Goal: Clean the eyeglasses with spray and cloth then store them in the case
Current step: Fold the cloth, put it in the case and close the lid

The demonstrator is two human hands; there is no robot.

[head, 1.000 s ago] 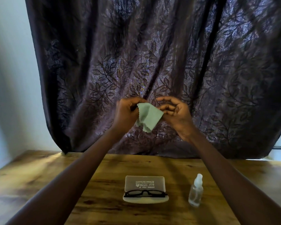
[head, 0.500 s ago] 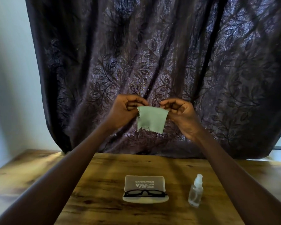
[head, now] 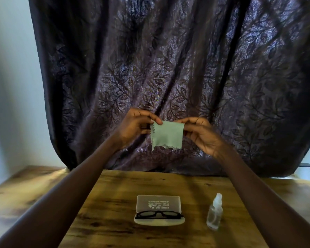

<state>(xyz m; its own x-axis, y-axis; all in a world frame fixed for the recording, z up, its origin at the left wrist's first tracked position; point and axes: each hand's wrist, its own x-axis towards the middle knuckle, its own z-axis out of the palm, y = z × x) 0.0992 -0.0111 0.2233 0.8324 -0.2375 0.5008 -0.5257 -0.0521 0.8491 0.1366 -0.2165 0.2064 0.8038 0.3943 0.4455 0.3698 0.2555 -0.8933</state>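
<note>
With the cloth [head: 166, 136] pinched at its upper corners by the left hand [head: 134, 127] and right hand [head: 202, 135] above the bench [head: 115, 221], the spray bottle [head: 214, 214] beside the eyeglasses [head: 158, 214] in their open case [head: 158, 203] could be toppled by a descending forearm.

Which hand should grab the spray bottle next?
Probably the right hand: the spray bottle stands to the right of the case, nearer that arm. The left hand can hold the cloth alone.
</note>
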